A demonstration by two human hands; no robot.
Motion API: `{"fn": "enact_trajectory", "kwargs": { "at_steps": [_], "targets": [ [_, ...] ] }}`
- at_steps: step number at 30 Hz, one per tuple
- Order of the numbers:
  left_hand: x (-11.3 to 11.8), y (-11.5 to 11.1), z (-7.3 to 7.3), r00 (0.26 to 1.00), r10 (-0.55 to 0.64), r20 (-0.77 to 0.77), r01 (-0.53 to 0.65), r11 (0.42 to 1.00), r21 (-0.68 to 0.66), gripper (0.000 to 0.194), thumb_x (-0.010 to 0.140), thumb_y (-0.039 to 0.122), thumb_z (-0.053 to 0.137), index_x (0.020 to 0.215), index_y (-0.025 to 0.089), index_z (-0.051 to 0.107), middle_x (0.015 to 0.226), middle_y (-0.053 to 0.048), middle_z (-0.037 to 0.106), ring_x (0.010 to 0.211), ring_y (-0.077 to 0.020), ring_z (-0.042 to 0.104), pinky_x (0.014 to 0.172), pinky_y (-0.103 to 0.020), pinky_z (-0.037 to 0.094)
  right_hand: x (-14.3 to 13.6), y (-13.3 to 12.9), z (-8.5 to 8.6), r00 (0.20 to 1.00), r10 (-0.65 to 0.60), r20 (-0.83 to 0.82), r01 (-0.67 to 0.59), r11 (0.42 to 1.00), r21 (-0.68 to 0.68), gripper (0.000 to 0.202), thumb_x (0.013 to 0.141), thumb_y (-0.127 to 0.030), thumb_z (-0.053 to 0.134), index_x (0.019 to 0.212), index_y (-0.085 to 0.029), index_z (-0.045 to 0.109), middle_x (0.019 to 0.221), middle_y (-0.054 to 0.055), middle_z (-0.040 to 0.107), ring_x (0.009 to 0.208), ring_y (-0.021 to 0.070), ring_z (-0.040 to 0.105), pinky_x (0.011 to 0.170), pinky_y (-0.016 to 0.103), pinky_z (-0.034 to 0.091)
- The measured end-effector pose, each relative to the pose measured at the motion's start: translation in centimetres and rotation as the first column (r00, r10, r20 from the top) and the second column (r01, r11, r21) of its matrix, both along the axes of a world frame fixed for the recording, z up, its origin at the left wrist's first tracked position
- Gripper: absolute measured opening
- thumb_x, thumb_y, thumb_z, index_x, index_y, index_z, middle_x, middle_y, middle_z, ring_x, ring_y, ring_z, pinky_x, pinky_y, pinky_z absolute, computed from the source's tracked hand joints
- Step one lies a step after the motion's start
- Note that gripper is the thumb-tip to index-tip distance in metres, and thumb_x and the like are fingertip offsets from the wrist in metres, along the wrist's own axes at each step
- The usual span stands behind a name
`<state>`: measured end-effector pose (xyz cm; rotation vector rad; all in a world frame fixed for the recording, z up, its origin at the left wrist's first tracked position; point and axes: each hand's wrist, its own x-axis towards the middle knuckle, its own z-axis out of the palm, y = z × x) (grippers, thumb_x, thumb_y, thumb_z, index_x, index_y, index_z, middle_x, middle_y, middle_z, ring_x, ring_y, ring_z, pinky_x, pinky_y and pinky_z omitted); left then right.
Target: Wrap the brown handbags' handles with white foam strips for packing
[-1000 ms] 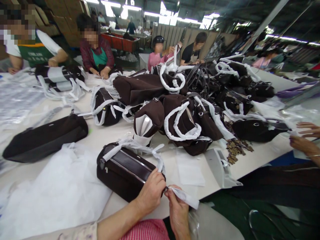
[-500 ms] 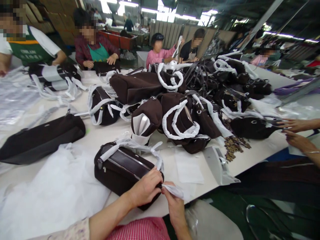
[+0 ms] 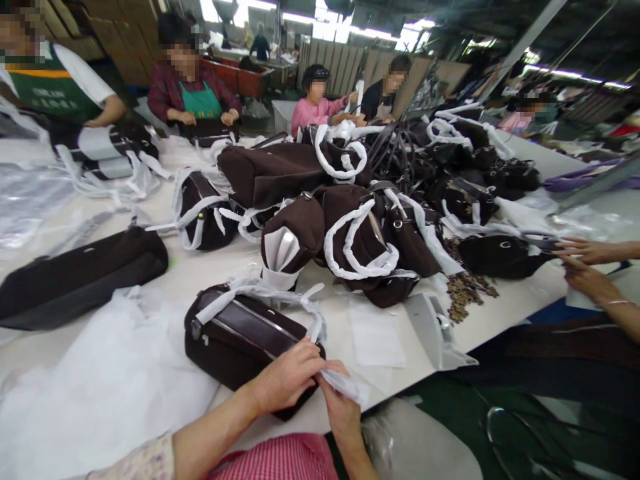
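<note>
Left hand (image 3: 289, 377): fingertips together at the right end of the dark bag (image 3: 215, 350); can't tell exactly what they pinch. Right hand (image 3: 343, 403): thumb and fingers clamped on the white strip (image 3: 343, 385), right beside the left. Bag lies on the table (image 3: 525, 310) near its front edge, white sheeting (image 3: 110, 367) to its left.
</note>
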<state>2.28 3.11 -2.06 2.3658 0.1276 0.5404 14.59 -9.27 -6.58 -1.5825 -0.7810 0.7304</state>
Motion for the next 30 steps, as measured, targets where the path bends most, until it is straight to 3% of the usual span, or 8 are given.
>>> {"fn": "enact_trajectory", "kwargs": {
  "at_steps": [8,11,15,19,22,25,27,30],
  "targets": [
    [0.3,-0.2,-0.4,0.996,0.047,0.073,-0.057,0.99,0.132,0.025,0.095,0.012,0.042,0.112,0.017,0.061,0.1,-0.009,0.062,0.104,-0.02,0.057,0.113,-0.049,0.038,0.6,-0.3,0.5,0.995,0.022,-0.095,-0.024,0.999,-0.025,0.024,0.079,-0.038,0.072,0.095,-0.021,0.074,0.092,0.006,0.073,0.09,0.0228,0.067,0.085,0.036,0.055],
    [0.3,-0.3,-1.0,0.994,0.059,0.087,-0.072,0.985,0.156,0.025,0.094,0.011,0.043,0.11,0.017,0.061,0.102,-0.009,0.061,0.106,-0.0199,0.057,0.114,-0.049,0.037,1.2,-2.2,1.5,0.94,0.027,-0.34,-0.053,0.996,-0.066,0.063,0.069,-0.034,0.081,0.128,-0.025,0.059,0.109,0.008,0.072,0.099,0.0264,0.069,0.089,0.042,0.056],
    [0.4,-0.3,-1.1,0.993,0.064,0.099,-0.078,0.985,0.152,0.021,0.092,0.009,0.044,0.102,0.016,0.062,0.099,-0.009,0.06,0.107,-0.0204,0.055,0.115,-0.049,0.036,2.4,-5.0,2.4,0.859,-0.129,-0.496,0.097,0.991,-0.09,0.068,0.069,-0.045,0.08,0.129,-0.023,0.058,0.106,0.011,0.07,0.087,0.0273,0.07,0.065,0.037,0.059],
    [0.6,-0.3,-1.0,0.989,0.087,0.115,-0.104,0.984,0.145,0.017,0.093,0.009,0.045,0.098,0.015,0.061,0.096,-0.008,0.059,0.107,-0.0202,0.054,0.114,-0.049,0.037,3.3,-6.0,2.1,0.927,-0.14,-0.348,0.059,0.971,-0.232,0.06,0.069,-0.048,0.08,0.119,-0.019,0.066,0.092,0.01,0.073,0.073,0.0254,0.07,0.061,0.038,0.059],
    [0.8,-0.2,-1.0,0.988,0.104,0.117,-0.119,0.985,0.126,0.017,0.092,0.009,0.045,0.096,0.015,0.06,0.096,-0.008,0.058,0.106,-0.0199,0.053,0.114,-0.049,0.037,3.4,-5.4,2.5,0.983,0.056,0.172,-0.009,0.965,-0.261,0.054,0.075,-0.043,0.075,0.125,-0.023,0.064,0.117,0.012,0.07,0.107,0.0323,0.066,0.09,0.048,0.055],
    [0.9,0.0,-1.1,0.987,0.1,0.122,-0.114,0.987,0.111,0.017,0.092,0.009,0.044,0.097,0.015,0.059,0.098,-0.009,0.059,0.105,-0.0198,0.054,0.114,-0.05,0.036,3.1,-3.6,4.3,0.605,0.214,0.767,-0.02,0.967,-0.254,0.05,0.082,-0.032,0.07,0.13,-0.027,0.059,0.14,0.012,0.057,0.13,0.0366,0.05,0.109,0.059,0.038],
    [0.9,0.0,-1.1,0.986,0.102,0.129,-0.115,0.988,0.1,0.017,0.092,0.01,0.044,0.097,0.016,0.059,0.098,-0.01,0.059,0.104,-0.0198,0.054,0.114,-0.051,0.036,2.8,-2.0,5.6,0.35,0.287,0.892,-0.046,0.956,-0.29,0.048,0.081,-0.029,0.071,0.127,-0.024,0.06,0.143,0.014,0.054,0.133,0.0396,0.046,0.111,0.063,0.031],
    [0.7,-0.1,-1.0,0.985,0.108,0.132,-0.119,0.989,0.082,0.017,0.093,0.01,0.043,0.095,0.016,0.058,0.096,-0.01,0.059,0.103,-0.0199,0.055,0.114,-0.049,0.036,2.4,0.2,6.5,0.231,0.441,0.867,-0.073,0.897,-0.436,0.027,0.082,-0.021,0.07,0.108,-0.019,0.066,0.118,0.015,0.069,0.112,0.0348,0.063,0.102,0.055,0.042]
  ]
}}
